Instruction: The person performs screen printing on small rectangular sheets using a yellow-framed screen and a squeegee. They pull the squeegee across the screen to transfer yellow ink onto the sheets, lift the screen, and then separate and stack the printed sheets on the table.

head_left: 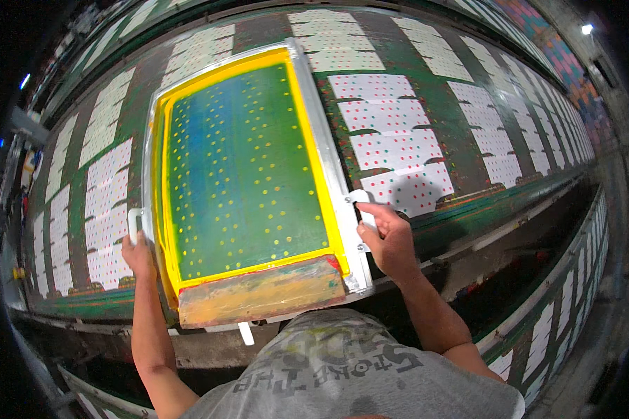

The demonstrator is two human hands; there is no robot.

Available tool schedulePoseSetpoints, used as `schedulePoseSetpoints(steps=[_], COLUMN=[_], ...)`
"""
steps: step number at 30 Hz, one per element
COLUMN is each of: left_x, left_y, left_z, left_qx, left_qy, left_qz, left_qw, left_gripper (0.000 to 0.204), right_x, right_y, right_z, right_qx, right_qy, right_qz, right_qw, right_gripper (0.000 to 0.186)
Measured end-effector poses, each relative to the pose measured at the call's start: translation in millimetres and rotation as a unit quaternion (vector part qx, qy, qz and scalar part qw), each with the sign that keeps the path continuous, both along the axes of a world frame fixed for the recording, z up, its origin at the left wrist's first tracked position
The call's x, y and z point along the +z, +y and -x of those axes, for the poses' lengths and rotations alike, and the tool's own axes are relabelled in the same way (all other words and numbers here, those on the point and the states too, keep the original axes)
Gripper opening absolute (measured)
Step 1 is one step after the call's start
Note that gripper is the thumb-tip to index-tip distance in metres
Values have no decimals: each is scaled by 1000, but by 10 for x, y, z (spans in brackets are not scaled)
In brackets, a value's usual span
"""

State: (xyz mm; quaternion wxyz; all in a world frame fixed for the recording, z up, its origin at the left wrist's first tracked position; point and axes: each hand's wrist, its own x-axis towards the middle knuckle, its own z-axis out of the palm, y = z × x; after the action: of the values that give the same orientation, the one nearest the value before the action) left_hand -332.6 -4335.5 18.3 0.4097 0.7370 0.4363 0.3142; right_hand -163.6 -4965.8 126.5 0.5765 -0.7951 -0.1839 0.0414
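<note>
across a long, dark green table (458, 140), rows of white sheets (391, 143) dotted red and green run toward the rim. a yellow-edged framed screen (241, 167) lies on it, in front of the person. the left hand (139, 258) curls round its left white handle (134, 222); the right hand (390, 237) hooks its right white handle (372, 222). beyond the table, a bright lamp (586, 29) shines in the dim room.
</note>
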Motion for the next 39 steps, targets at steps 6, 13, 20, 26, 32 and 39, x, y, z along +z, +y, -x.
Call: schedulePoseSetpoints(steps=[6,13,20,26,32,39], left_x=[398,434,339,302,349,352], left_y=[-470,-1990,-3606,-4401,-4735,-4750], left_z=[-306,-1164,-1763,-2059,-2164,-2175], left_qx=[5,-24,-40,-39,-30,-32], left_qy=[-29,-90,-94,-113,-118,-87], left_qz=[-9,-52,-41,-36,-67,-68], left_qw=[1000,994,994,992,990,993], left_gripper=[15,19,18,18,18,23], right_x=[154,39,-261,-339,-309,-136], right_y=[-395,-1665,-3043,-3766,-4084,-3925], right_z=[-372,-1146,-1679,-1934,-2045,-1852], right_qx=[-18,-66,-128,-148,-138,-123], right_qy=[23,-17,43,74,110,-114], right_qz=[-4,112,70,55,23,281], right_qw=[1000,991,988,985,984,945], right_gripper=[37,35,31,33,34,42])
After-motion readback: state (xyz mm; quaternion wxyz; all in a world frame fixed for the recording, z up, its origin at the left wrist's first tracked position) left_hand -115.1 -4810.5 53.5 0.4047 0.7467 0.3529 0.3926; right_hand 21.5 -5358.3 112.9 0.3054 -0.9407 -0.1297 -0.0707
